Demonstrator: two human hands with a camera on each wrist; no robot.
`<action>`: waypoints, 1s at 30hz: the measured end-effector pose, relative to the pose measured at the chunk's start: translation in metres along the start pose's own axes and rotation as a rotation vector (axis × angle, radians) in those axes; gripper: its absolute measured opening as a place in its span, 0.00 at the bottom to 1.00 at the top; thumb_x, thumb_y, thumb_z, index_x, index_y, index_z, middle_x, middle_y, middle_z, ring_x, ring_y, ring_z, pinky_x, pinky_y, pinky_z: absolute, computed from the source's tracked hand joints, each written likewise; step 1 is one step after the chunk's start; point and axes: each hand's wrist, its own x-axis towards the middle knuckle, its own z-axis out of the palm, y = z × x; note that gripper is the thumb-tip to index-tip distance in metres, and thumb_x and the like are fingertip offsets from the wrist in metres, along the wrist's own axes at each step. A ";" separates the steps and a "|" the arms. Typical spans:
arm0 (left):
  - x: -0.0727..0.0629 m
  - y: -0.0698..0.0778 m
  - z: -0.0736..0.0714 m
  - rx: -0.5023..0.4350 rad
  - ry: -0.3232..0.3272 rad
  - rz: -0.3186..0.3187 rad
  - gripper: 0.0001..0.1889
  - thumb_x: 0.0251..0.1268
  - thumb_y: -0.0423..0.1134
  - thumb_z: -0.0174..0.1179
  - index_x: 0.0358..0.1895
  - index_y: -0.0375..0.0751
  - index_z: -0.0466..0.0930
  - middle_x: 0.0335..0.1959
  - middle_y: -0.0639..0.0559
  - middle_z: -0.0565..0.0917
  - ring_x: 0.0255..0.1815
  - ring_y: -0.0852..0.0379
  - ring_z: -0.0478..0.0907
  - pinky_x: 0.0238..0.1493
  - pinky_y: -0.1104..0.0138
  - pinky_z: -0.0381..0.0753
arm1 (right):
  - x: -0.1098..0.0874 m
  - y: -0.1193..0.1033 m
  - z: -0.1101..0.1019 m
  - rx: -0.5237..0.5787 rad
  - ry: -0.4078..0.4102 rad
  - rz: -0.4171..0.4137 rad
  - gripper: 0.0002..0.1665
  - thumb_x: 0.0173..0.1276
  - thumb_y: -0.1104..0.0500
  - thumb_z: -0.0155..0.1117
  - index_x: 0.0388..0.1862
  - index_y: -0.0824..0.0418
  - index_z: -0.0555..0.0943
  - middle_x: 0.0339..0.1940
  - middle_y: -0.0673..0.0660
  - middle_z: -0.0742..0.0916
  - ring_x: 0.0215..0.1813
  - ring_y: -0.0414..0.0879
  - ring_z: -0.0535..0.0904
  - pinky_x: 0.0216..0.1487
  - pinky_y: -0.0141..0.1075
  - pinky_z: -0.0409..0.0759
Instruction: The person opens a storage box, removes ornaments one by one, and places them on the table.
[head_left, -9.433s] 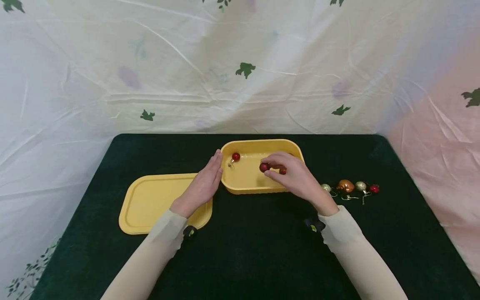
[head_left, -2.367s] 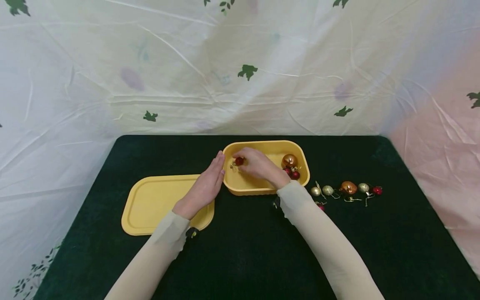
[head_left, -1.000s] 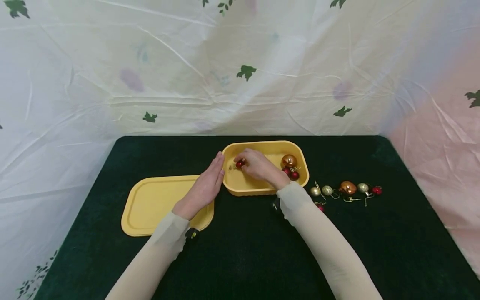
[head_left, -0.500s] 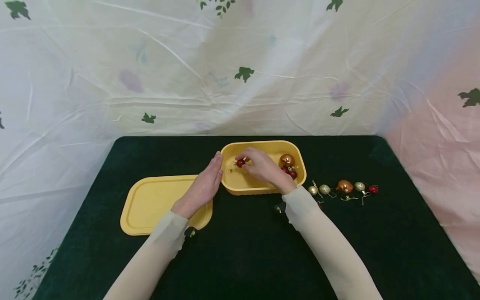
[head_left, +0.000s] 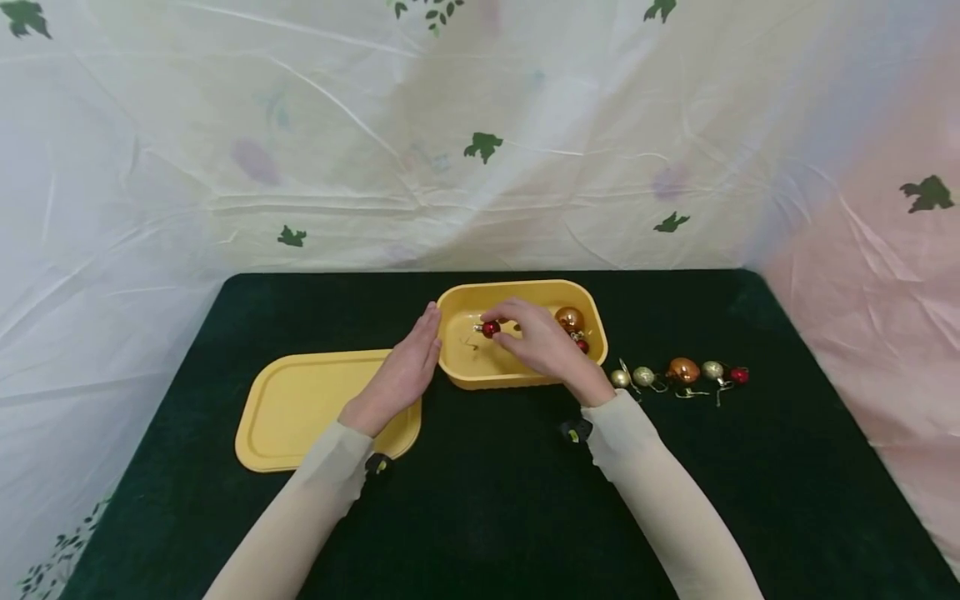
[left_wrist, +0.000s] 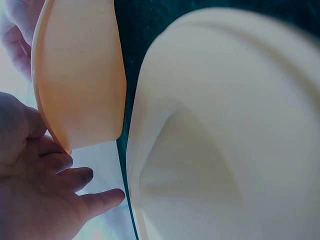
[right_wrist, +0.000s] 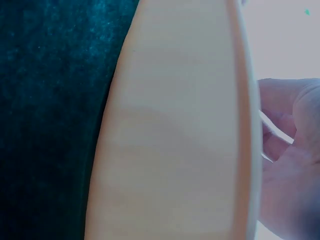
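Observation:
My left hand (head_left: pixel 395 377) lies with straight fingers against the left end of a yellow box (head_left: pixel 517 382). In the left wrist view, its fingertips meet the rim of the box. Inside the box, my right hand (head_left: pixel 543 340) pinches a small shiny red bauble (head_left: pixel 491 330) between fingers and thumb. A thin gold string (head_left: pixel 471 343) trails at the bauble's left. To the right of the hand in the box sit a larger copper bauble (head_left: pixel 569 319) and a red bauble (head_left: pixel 581 345), partly hidden. In the right wrist view the box wall hides the fingertips.
A yellow lid (head_left: pixel 300 408) lies flat at the left, partly under my left forearm. Right of the box runs a row of baubles: gold ones (head_left: pixel 643 377), a copper one (head_left: pixel 683 372) and a red one (head_left: pixel 739 375). A dark green cloth (head_left: pixel 480 517) covers the table.
Over the last half second my right hand has drawn the red bauble and its string slightly rightward. Earlier, the copper bauble and red ones came to the box's right end. The left hand stays put.

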 end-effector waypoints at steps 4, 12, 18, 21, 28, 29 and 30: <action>0.000 0.001 0.000 -0.001 0.003 0.002 0.31 0.89 0.45 0.36 0.85 0.40 0.42 0.86 0.46 0.44 0.85 0.51 0.43 0.82 0.52 0.50 | -0.009 -0.002 -0.005 -0.002 0.022 -0.007 0.17 0.74 0.61 0.68 0.60 0.56 0.85 0.57 0.52 0.85 0.60 0.50 0.80 0.66 0.50 0.78; 0.000 0.004 0.000 -0.005 -0.002 -0.002 0.31 0.89 0.47 0.36 0.85 0.41 0.42 0.87 0.47 0.43 0.85 0.52 0.43 0.82 0.52 0.50 | -0.026 -0.005 -0.015 0.034 0.037 -0.040 0.17 0.74 0.61 0.69 0.60 0.58 0.85 0.55 0.51 0.85 0.60 0.53 0.81 0.64 0.52 0.79; 0.000 0.004 0.001 -0.010 -0.011 -0.002 0.31 0.89 0.48 0.35 0.85 0.42 0.41 0.87 0.48 0.42 0.86 0.52 0.42 0.82 0.51 0.49 | -0.043 -0.007 -0.025 0.043 0.035 -0.035 0.17 0.74 0.60 0.68 0.61 0.56 0.84 0.56 0.51 0.84 0.59 0.51 0.80 0.64 0.51 0.79; -0.001 0.004 0.001 -0.017 -0.013 0.002 0.31 0.89 0.48 0.35 0.85 0.42 0.41 0.87 0.47 0.42 0.86 0.52 0.42 0.82 0.52 0.49 | -0.053 -0.006 -0.029 0.051 0.041 -0.026 0.18 0.75 0.59 0.68 0.61 0.55 0.84 0.57 0.51 0.84 0.59 0.50 0.80 0.64 0.52 0.79; -0.002 0.005 0.001 -0.027 -0.013 0.004 0.31 0.89 0.46 0.35 0.85 0.41 0.41 0.87 0.47 0.43 0.85 0.52 0.42 0.82 0.52 0.48 | -0.075 -0.003 -0.036 0.022 0.083 -0.014 0.18 0.74 0.59 0.69 0.61 0.53 0.84 0.55 0.52 0.84 0.57 0.54 0.80 0.61 0.55 0.80; -0.002 0.005 0.001 -0.028 -0.012 0.005 0.31 0.89 0.46 0.36 0.85 0.40 0.41 0.87 0.46 0.43 0.85 0.52 0.42 0.82 0.52 0.48 | -0.077 -0.003 -0.037 0.019 0.088 -0.017 0.18 0.74 0.60 0.69 0.61 0.53 0.84 0.54 0.52 0.84 0.56 0.54 0.80 0.60 0.55 0.81; -0.002 0.005 0.000 -0.028 -0.012 0.006 0.31 0.89 0.45 0.36 0.85 0.40 0.42 0.87 0.46 0.43 0.85 0.51 0.42 0.82 0.52 0.48 | -0.080 -0.002 -0.038 0.018 0.093 -0.019 0.18 0.74 0.60 0.69 0.61 0.53 0.84 0.54 0.52 0.84 0.55 0.55 0.81 0.60 0.55 0.81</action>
